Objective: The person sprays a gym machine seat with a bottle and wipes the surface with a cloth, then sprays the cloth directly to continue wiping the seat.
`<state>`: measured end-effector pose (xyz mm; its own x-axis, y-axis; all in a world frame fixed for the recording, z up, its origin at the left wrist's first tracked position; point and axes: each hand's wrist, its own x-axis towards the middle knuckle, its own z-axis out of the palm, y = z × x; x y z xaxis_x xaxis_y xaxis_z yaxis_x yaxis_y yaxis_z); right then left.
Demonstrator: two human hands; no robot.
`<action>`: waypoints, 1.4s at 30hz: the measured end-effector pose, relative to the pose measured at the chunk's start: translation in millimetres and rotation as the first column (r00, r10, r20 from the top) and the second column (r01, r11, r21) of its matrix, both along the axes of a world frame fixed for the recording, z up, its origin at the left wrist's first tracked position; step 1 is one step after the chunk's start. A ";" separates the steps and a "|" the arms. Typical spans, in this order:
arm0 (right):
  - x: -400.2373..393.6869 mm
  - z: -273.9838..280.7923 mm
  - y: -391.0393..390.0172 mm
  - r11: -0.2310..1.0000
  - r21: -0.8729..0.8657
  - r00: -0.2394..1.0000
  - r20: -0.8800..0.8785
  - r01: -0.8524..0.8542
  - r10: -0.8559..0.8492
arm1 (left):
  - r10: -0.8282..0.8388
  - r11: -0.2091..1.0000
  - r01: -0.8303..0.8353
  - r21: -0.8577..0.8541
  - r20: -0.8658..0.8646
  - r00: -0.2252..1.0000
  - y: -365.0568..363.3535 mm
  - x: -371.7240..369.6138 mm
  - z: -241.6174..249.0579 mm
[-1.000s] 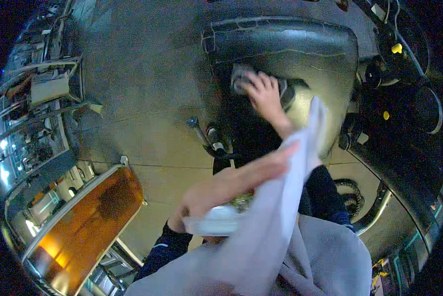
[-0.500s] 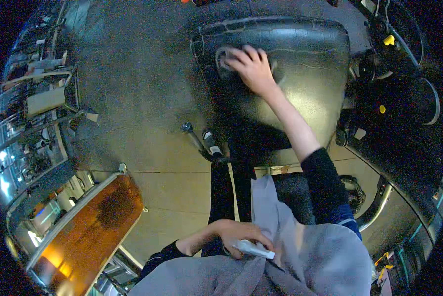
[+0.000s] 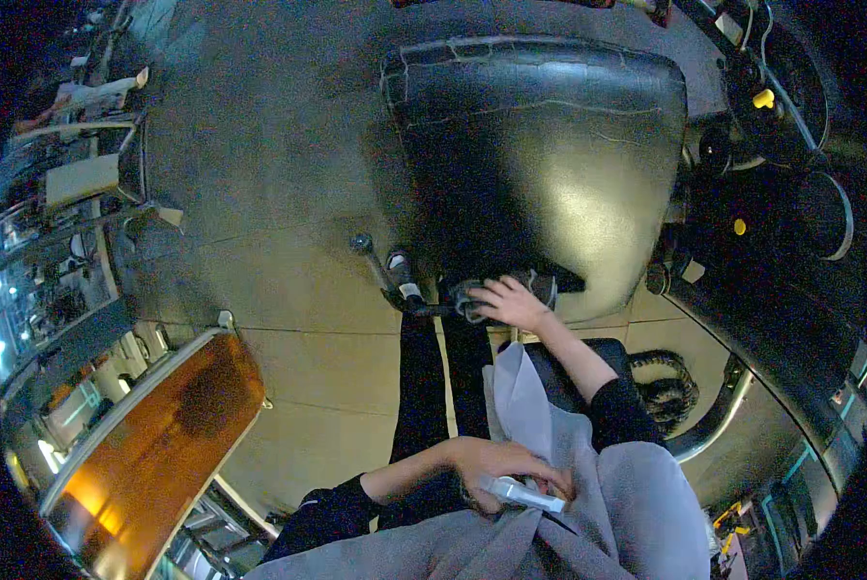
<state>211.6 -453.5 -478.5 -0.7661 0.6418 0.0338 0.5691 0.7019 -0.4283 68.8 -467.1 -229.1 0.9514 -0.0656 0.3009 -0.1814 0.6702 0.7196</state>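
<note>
My right hand (image 3: 513,302) presses a dark grey cloth (image 3: 469,296) against the near edge of a black padded seat (image 3: 540,145), fingers spread over the cloth. Close to my body, my left hand (image 3: 491,462) grips a small white bottle (image 3: 525,495). A pale grey fabric (image 3: 535,411) hangs in front of me between my two arms, partly covering the left hand's wrist side. The pad's surface is cracked along its far rim and shines where light hits it.
A metal lever with a round knob (image 3: 361,244) sticks out below the pad's left side. Dark machinery with yellow knobs (image 3: 763,98) stands to the right, and a ribbed hose (image 3: 661,387) lies beneath it. An orange-lit glass case (image 3: 153,435) and shelves (image 3: 61,184) line the left.
My right hand has drawn the cloth from the pad's far left part down to its near edge. My left hand has stayed low by my body with the white bottle.
</note>
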 end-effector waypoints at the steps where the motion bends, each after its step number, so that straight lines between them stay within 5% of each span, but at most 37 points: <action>1: 4.3 2.0 11.8 0.999 0.027 0.999 0.007 -0.044 0.044 | 0.020 0.999 -0.021 -0.027 -0.029 0.999 -7.1 -1.8 -0.3; 3: 14.3 12.5 43.9 0.997 0.013 0.997 0.025 -0.077 0.076 | -0.018 0.996 0.009 -0.092 -0.099 0.995 -9.7 -4.5 -1.1; 6: 23.1 52.2 131.7 0.931 0.168 0.946 -0.053 0.325 -0.321 | -0.182 0.975 0.149 -0.167 -0.202 0.962 -3.8 -4.8 10.9; 8: 31.2 58.1 212.1 0.754 0.378 0.840 -0.164 0.537 -0.517 | -0.288 0.957 0.266 -0.115 -0.275 0.917 12.0 -1.8 19.7; 11: 35.0 88.8 300.7 0.577 0.401 0.700 -0.337 0.712 -0.630 | -0.065 0.997 0.071 0.042 -0.133 0.989 -7.3 -4.3 8.5; 15: 24.2 89.7 284.6 0.633 0.365 0.731 -0.348 0.683 -0.588 | -0.092 0.990 0.101 0.099 -0.091 0.992 -4.5 3.0 11.2; 23: -5.9 24.1 57.7 0.905 0.076 0.890 -0.232 0.418 -0.391 | -0.050 0.981 0.057 0.186 -0.046 0.998 -1.7 10.4 14.8; 26: 11.9 32.4 54.2 0.959 0.164 0.972 -0.079 0.232 -0.221 | -0.130 0.978 0.149 0.147 -0.127 0.983 -2.2 5.3 16.4; 28: 21.9 49.4 102.4 0.952 0.106 0.958 -0.017 0.287 -0.287 | -0.135 0.982 0.152 0.115 -0.140 0.981 0.6 3.5 20.2; 29: 21.8 50.4 130.5 0.843 0.351 0.914 -0.136 0.406 -0.383 | -0.142 0.984 0.156 0.088 -0.147 0.979 0.2 2.0 23.0; 31: 26.1 69.3 196.5 0.744 0.382 0.828 -0.123 0.548 -0.547 | -0.144 0.983 0.157 0.092 -0.136 0.980 1.9 3.3 24.3; 34: 25.5 83.9 249.8 0.708 0.363 0.793 -0.216 0.606 -0.569 | -0.165 0.980 0.178 0.090 -0.143 0.976 4.0 3.4 24.1; 40: 6.2 57.3 140.6 0.805 0.191 0.823 -0.226 0.562 -0.521 | -0.054 0.974 0.075 0.215 -0.104 0.993 9.0 -1.3 25.8; 42: 3.9 38.2 75.0 0.875 0.061 0.876 -0.074 0.480 -0.476 | -0.049 0.972 0.074 0.224 -0.116 0.992 10.8 -2.5 26.1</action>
<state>215.4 -378.4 -440.3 -0.3621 0.9230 0.1298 0.8204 0.3817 -0.4257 66.3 -456.4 -203.0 0.9696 -0.1800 0.1661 -0.0569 0.4939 0.8676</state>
